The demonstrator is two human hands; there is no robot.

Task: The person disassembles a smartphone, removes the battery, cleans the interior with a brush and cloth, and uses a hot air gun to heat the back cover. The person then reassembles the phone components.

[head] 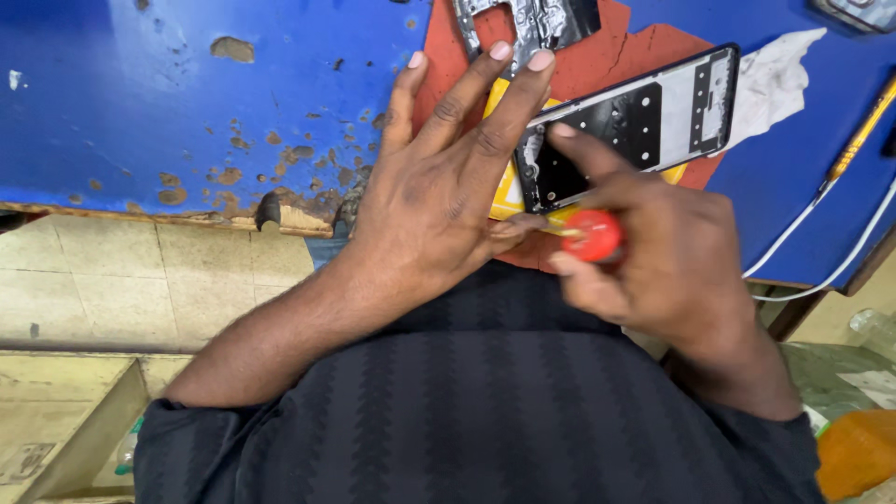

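Pressing flat, fingers spread, left hand pins the phone frame on the blue bench. Right hand, at 4 o'clock, grips a red-capped screwdriver against the frame's near end.

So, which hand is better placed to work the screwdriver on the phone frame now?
The right hand, probably: it already grips the red-handled screwdriver, tip toward the phone frame. The left hand lies spread flat, steadying the frame's near end.
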